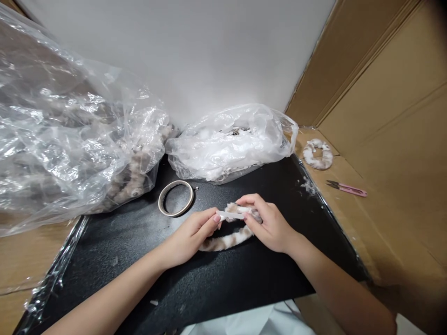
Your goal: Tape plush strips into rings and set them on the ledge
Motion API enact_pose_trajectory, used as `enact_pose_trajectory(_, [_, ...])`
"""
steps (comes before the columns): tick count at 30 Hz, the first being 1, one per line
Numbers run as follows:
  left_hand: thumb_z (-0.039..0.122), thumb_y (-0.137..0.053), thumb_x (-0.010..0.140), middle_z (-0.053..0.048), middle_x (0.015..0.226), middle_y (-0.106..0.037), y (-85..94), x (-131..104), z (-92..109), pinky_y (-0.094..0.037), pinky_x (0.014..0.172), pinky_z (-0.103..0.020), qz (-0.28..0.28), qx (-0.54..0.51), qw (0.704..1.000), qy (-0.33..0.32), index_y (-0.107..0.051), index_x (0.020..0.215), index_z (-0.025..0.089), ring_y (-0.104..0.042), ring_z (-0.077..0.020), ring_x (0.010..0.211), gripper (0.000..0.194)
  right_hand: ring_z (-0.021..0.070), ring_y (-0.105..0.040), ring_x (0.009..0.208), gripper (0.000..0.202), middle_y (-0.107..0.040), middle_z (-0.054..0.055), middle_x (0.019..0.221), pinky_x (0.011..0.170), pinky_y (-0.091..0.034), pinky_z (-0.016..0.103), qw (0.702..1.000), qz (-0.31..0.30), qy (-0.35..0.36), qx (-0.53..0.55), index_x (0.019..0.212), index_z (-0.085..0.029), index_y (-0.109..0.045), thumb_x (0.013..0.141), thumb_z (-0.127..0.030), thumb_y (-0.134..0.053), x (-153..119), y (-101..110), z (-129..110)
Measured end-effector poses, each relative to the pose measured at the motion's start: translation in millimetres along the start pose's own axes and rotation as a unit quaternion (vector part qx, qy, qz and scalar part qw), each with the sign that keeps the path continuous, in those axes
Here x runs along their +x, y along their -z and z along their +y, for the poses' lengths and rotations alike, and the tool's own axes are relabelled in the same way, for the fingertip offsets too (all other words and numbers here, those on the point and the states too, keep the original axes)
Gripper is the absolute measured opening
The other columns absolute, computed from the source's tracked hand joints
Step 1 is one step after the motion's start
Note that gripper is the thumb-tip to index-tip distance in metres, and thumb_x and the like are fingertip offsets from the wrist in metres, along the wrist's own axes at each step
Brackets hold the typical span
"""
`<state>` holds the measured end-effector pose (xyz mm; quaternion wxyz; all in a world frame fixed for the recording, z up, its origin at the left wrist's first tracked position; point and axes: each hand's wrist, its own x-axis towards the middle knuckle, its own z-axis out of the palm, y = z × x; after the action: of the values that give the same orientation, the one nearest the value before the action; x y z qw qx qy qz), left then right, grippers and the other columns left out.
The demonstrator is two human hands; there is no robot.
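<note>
Both hands meet over the black table top around a plush strip [228,240], white with brown bands, which curves below them. My left hand [195,231] pinches one end of a narrow white strip [230,215]. The other end of that white strip lies between the thumb and fingers of my right hand [267,223], which also grips the fluffy plush. Part of the plush is hidden behind the fingers. A cream tape ring [161,200] lies beyond my left hand, apart from it.
A large clear bag [80,153] of plush pieces fills the left. Behind my hands sits a smaller clear bag [230,149] with white contents. On cardboard at right lie a plush ring [324,160] and pink thread snips [351,189]. Lint [309,186] clings near the black table's [167,288] edge.
</note>
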<state>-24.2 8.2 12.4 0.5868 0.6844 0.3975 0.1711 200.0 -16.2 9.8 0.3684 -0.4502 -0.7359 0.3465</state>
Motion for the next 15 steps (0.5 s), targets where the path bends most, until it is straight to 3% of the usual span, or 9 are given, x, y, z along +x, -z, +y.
enact_pose_trajectory(5, [0.052, -0.038, 0.096, 0.004, 0.064, -0.036, -6.7, 3, -15, -0.031, 0.056, -0.023, 0.022, -0.101, 0.995, 0.002, -0.044, 0.07, 0.018, -0.032, -0.0104, 0.058, 0.043, 0.0158, -0.066, 0.077, 0.014, -0.07, 0.003, 0.089, 0.069, -0.049, 0.027, 0.999, 0.019, -0.007, -0.046, 0.101, -0.02, -0.055, 0.091, -0.016, -0.047, 0, -7, -1])
enact_pose_trajectory(8, [0.053, -0.04, 0.095, -0.003, 0.086, -0.056, -9.1, 4, -24, -0.042, 0.072, -0.027, 0.015, -0.179, 0.984, 0.008, -0.059, 0.094, 0.018, -0.051, -0.0165, 0.081, 0.04, 0.0145, -0.067, 0.074, 0.011, -0.07, 0.002, 0.086, 0.065, -0.051, 0.024, 0.995, 0.096, -0.013, -0.025, 0.1, -0.021, -0.058, 0.091, -0.019, -0.051, 0, 10, -6])
enact_pose_trajectory(11, [0.058, -0.042, 0.093, -0.01, 0.125, -0.055, -8.7, 6, -29, -0.045, 0.087, -0.034, 0.014, -0.235, 0.972, -0.002, -0.053, 0.128, 0.024, -0.052, -0.0237, 0.106, 0.05, 0.0136, -0.066, 0.072, 0.01, -0.068, 0.001, 0.087, 0.064, -0.052, 0.024, 0.953, 0.297, 0.004, -0.052, 0.098, -0.023, -0.058, 0.089, -0.023, -0.056, 12, 70, -10])
enact_pose_trajectory(13, [0.058, -0.047, 0.09, -0.011, 0.126, -0.056, -7.6, 7, -30, -0.046, 0.087, -0.035, 0.02, -0.243, 0.97, 0.006, -0.055, 0.128, 0.024, -0.053, -0.0243, 0.106, 0.051, 0.0132, -0.065, 0.077, 0.011, -0.067, 0.003, 0.096, 0.069, -0.053, 0.026, 0.9, 0.425, -0.013, -0.097, 0.102, -0.023, -0.057, 0.091, -0.027, -0.055, 27, 125, -4])
enact_pose_trajectory(15, [0.056, -0.053, 0.088, -0.01, 0.111, -0.061, -6.8, 9, -29, -0.046, 0.085, -0.033, 0.027, -0.234, 0.972, 0.023, -0.061, 0.119, 0.021, -0.055, -0.0228, 0.099, 0.048, 0.0112, -0.065, 0.075, 0.016, -0.067, 0.004, 0.096, 0.07, -0.054, 0.025, 0.875, 0.439, -0.138, -0.15, 0.11, -0.022, -0.052, 0.097, -0.027, -0.044, 45, 175, 14])
